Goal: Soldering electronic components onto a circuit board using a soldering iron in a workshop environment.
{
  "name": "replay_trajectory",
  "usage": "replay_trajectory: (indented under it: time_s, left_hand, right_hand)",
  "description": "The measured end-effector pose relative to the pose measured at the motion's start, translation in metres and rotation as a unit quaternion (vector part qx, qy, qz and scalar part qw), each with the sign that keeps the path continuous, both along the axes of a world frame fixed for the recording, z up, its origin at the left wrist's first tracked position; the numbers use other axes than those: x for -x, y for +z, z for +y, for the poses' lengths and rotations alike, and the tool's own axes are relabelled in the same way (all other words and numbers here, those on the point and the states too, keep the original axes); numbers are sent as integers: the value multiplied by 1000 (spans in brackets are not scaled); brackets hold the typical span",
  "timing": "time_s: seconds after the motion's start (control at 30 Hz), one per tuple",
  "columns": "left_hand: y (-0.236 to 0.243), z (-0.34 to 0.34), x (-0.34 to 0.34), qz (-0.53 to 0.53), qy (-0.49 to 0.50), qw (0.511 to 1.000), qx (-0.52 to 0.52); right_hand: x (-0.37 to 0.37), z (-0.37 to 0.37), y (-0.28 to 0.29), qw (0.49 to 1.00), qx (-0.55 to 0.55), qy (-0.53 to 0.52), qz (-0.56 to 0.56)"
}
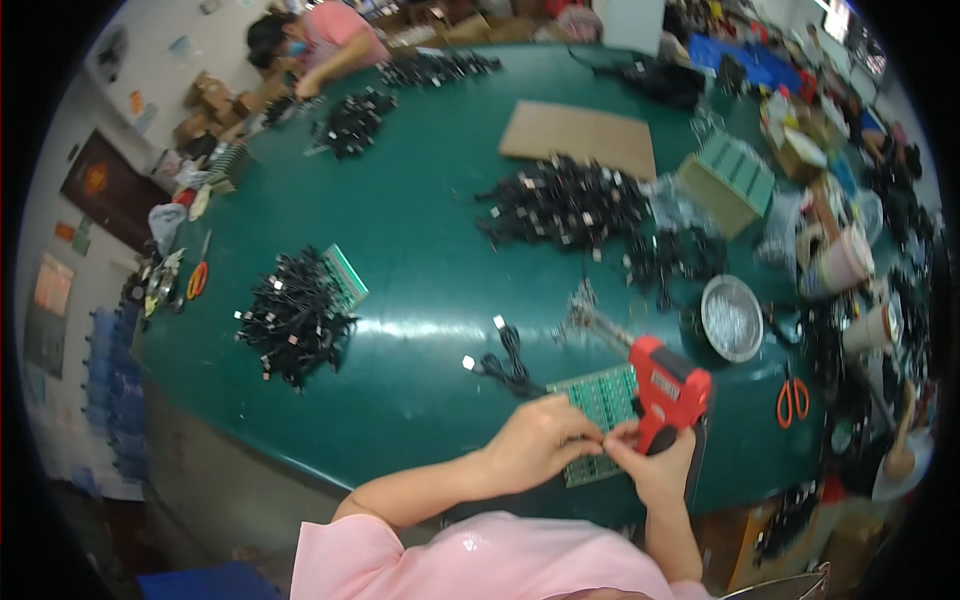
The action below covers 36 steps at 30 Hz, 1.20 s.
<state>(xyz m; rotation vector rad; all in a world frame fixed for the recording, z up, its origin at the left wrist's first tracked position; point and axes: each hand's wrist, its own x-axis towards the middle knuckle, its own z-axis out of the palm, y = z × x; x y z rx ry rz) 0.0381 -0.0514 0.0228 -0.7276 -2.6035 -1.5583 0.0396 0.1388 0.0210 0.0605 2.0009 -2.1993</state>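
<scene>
My right hand (655, 468) is wrapped round the handle of a red soldering gun (672, 388), whose metal tip points up and to the left. Its thumb and forefinger meet the fingertips of my left hand (540, 440) in a pinch. From under the left hand a black USB cable (508, 368) runs out in a loose coil onto the table; the end between the fingers is too small to make out. Beneath both hands lies a green circuit board panel (598, 392), partly covered by them.
Heaps of black cables lie at the left (295, 318) and far centre (570, 205) of the green table (420, 260). On the right are a metal bowl (731, 318), orange-handled scissors (792, 400) and a stack of boards (728, 180). Another person (335, 45) works at the far left.
</scene>
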Motion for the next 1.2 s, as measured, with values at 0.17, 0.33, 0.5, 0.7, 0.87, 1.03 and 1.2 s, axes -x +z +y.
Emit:
replay_trajectory:
  time_s: [0.17,0.33,0.5,0.7,0.87,1.03,1.2]
  left_hand:
    - [-3,3,-9,-113,30,989,-85]
    - [-7,10,-13,-238,76,950,-189]
    - [-9,21,-21,-132,117,963,-206]
    - [-7,14,-19,-179,77,965,-173]
    - [30,-6,-19,-82,148,984,-53]
    - [29,-19,-3,130,208,949,199]
    - [-35,-5,1,19,178,971,158]
  right_hand:
    - [-4,-3,-5,999,41,-10,25]
    - [-5,-16,-3,986,146,-79,5]
    - [-10,-17,-2,985,145,-93,-4]
    - [-9,-18,-3,988,118,-92,-36]
    - [-8,-26,7,993,94,-55,-42]
    - [-14,2,2,997,-8,-64,-35]
    - [-49,55,-19,998,7,-53,19]
